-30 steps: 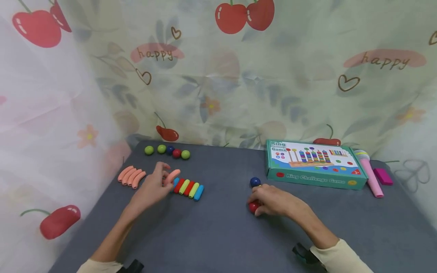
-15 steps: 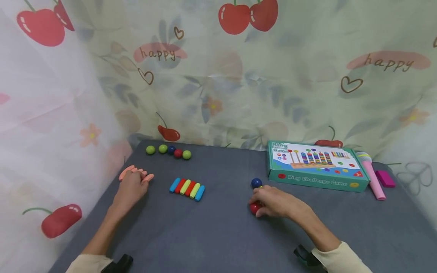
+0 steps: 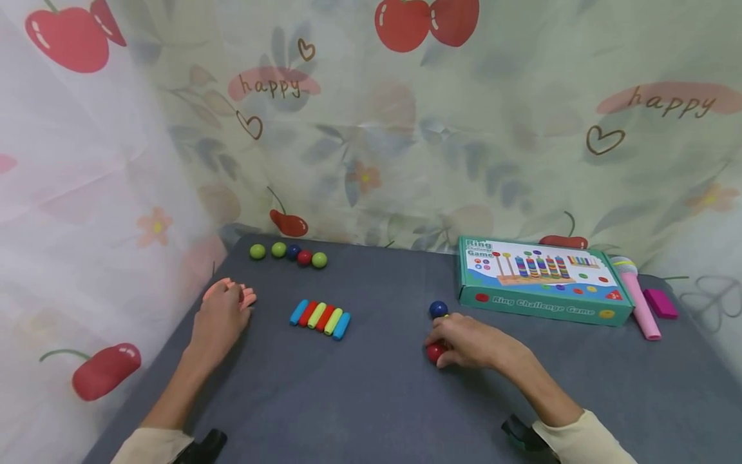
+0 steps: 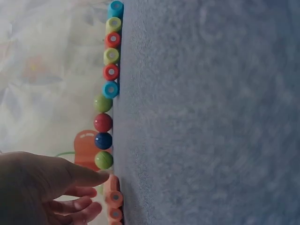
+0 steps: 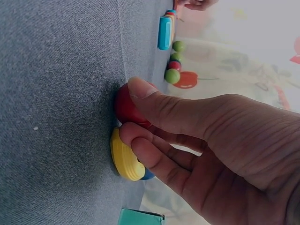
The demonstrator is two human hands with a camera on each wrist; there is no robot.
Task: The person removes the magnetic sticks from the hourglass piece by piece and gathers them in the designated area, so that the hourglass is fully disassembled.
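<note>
In the head view my left hand (image 3: 220, 322) is over the row of pink curved pieces (image 3: 248, 297) at the table's left edge. Its thumb touches the near end piece (image 4: 111, 182) in the left wrist view; the other fingers hang loosely, apart from it. My right hand (image 3: 472, 341) pinches a red ball (image 5: 127, 105) between thumb and fingertips, at the tabletop. Close by those fingertips stands a yellow ridged piece (image 5: 125, 157), and past it a dark blue ball (image 3: 438, 309), partly hidden in the right wrist view.
A row of blue, red and yellow-green short sticks (image 3: 320, 319) lies between the hands. Several balls (image 3: 304, 258) line the back left. At the back right are a Ring Challenge Game box (image 3: 545, 283), a pink toy microphone (image 3: 640, 303) and a magenta block (image 3: 661, 303).
My left hand has carried a pink curved piece leftward from beside the coloured sticks to the pink row and set it down there. The right hand stays on the red ball.
</note>
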